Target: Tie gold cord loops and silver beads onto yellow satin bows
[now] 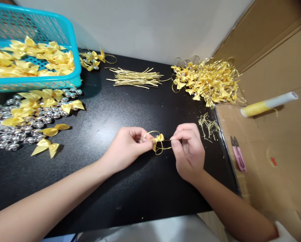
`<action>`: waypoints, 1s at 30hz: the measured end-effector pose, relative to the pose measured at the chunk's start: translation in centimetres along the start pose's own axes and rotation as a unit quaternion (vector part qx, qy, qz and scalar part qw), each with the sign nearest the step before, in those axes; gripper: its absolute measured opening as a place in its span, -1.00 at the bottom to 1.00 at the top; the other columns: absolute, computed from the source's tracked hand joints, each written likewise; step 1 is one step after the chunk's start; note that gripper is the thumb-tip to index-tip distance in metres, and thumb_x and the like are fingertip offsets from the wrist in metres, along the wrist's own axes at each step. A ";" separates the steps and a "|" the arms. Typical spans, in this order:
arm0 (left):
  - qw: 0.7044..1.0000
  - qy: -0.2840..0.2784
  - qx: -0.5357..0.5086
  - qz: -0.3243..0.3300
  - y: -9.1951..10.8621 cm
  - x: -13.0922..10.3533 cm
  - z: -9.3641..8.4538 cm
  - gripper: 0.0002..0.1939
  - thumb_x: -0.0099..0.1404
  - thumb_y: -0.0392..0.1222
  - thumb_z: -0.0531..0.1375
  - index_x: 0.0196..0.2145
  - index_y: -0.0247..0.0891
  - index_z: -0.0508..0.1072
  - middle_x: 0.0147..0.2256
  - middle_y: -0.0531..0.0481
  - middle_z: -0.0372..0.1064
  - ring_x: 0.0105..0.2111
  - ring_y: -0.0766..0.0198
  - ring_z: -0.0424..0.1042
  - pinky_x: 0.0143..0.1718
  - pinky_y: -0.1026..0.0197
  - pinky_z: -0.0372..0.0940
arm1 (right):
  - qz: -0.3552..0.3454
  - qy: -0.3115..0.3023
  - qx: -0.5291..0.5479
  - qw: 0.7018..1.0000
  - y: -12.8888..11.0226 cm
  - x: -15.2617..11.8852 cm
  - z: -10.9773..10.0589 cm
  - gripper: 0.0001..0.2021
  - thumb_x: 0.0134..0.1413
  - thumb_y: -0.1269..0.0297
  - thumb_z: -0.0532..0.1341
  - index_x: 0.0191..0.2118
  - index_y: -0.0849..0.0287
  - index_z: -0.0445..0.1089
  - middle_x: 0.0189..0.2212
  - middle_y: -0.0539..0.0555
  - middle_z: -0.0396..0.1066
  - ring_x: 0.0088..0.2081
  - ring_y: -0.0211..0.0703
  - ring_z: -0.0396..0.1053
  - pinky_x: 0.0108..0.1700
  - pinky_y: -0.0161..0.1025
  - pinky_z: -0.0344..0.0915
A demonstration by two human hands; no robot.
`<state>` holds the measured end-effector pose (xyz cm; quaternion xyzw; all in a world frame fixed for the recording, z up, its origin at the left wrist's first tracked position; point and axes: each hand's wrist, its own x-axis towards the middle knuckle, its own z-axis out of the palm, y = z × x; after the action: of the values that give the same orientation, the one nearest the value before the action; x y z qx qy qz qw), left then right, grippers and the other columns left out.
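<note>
One satiny bow (160,137) (yellow) held in left fingers (147,145), looped gold cord (159,154)

We see our bare left hand (130,148) and bare right hand (189,153), and a bit of plain white cloth sleeve (282,232).
Both have slim fingers and narrow wrists. Our long left forearm (72,191) is smooth and bare right to the edge. Our right forearm (231,203) is smooth and bare too, up to the sleeve near the elbow. Low down, we see soft, pale grey-white cloth (150,232), but we can't tell if we wear it.
</note>
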<state>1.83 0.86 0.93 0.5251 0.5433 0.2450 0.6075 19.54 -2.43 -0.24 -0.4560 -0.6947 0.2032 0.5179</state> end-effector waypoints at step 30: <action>0.996 -0.046 -0.046 0.061 -0.7 -0.1 0.1 -0.82 0.16 -0.16 0.26 -0.31 -0.27 0.37 -0.52 0.12 0.35 -0.55 0.40 0.31 -0.51 0.35 0.19 | 0.168 -0.028 0.196 0.966 -0.2 -0.8 0.5 -0.90 0.17 0.48 0.19 -0.28 0.13 0.28 -0.29 -0.01 0.50 -0.40 -0.33 0.54 -0.30 -0.32 0.53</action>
<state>1.65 0.50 0.34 0.5393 0.4697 0.2824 0.6394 19.09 -3.12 -0.70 -0.4499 -0.5687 0.4325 0.5359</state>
